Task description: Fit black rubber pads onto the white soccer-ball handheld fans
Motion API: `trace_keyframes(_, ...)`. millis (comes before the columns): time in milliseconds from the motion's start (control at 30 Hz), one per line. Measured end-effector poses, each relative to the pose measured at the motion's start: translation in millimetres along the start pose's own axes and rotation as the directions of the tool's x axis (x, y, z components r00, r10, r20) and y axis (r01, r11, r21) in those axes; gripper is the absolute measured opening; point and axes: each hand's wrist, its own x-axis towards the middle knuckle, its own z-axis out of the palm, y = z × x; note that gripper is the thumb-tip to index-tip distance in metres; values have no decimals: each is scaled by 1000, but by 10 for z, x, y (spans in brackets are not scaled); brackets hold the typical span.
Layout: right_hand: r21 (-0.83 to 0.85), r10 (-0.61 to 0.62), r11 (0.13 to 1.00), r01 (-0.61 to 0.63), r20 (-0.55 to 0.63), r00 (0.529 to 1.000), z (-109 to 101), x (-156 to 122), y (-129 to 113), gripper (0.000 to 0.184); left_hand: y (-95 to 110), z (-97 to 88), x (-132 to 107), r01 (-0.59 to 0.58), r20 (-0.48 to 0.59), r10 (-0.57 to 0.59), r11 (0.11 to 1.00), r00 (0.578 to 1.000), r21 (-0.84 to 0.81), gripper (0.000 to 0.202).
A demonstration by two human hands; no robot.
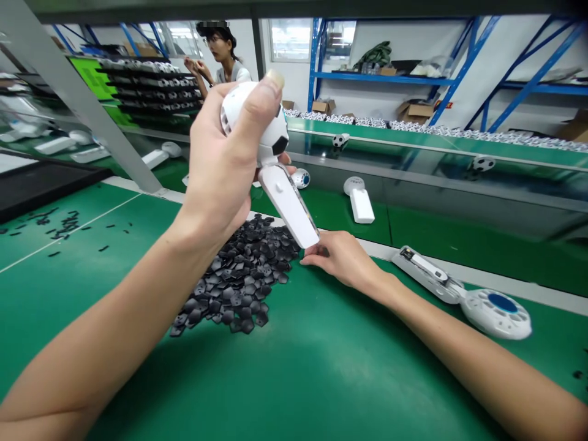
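Note:
My left hand [220, 162] is closed around the ball-shaped head of a white handheld fan [289, 205], which has black soccer-ball patches and a long white handle pointing down. The fingertips of my right hand [340, 260] are at the handle's lower end, and the hand appears to hold nothing. Below them lies a heap of black patches [236, 275] on the green workbench [321, 367]. To the right of my right forearm, a partly assembled white fan [459, 291] lies on the bench, with a blue disc in its head.
Loose black patches [59, 223] lie at the left of the bench. Beyond it stand more white fans [361, 199] and a grey post [78, 101]. A co-worker [225, 58] works behind a rack of fans [151, 89]. Blue shelving with cardboard boxes [416, 112] stands behind.

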Motion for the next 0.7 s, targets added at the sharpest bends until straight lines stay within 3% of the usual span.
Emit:
trace_keyframes(33,-24,-114,993,112,-81,990,-47,-75,-9,13,-21,-5,10,0,-11,0,1000,1000,0,52)
trace_keyframes(67,-79,-260,965,250,-186,948,-107,-160,-24,13,-51,0,14,0,-26,0,1000,1000,-2,52)
trace_keyframes(133,-285,-562,827,485,-374,738,-253,-338,-64,11,-139,43,-15,8,-42,-8,1000,999,-3,55)
trace_keyframes(167,-380,-657,753,537,-395,642,-328,-422,-84,9,-195,81,-52,14,-48,-14,1000,999,-1,56)
trace_keyframes(200,-446,-713,700,558,-392,581,-396,-497,-99,8,-256,127,-105,26,-49,-26,1000,998,7,57)
trace_keyframes(267,-511,-762,644,569,-370,531,-493,-610,-105,11,-376,231,-251,59,-43,-57,997,997,48,56)
trace_keyframes(400,-523,-765,641,562,-374,524,-541,-666,-53,23,-506,399,-565,154,20,-160,971,987,181,50)
trace_keyframes(467,-484,-754,656,579,-407,515,-553,-630,-54,18,-498,441,-659,192,60,-210,955,976,225,46)
trace_keyframes(533,-384,-681,729,566,-486,547,-584,-582,-97,11,-464,457,-699,198,102,-228,949,968,245,41)
trace_keyframes(633,-37,-350,902,430,-646,678,-651,-523,-208,11,-422,436,-689,186,153,-229,949,961,253,41)
trace_keyframes(700,310,-34,901,305,-649,760,-689,-493,-275,12,-420,401,-656,220,192,-269,945,944,241,43)
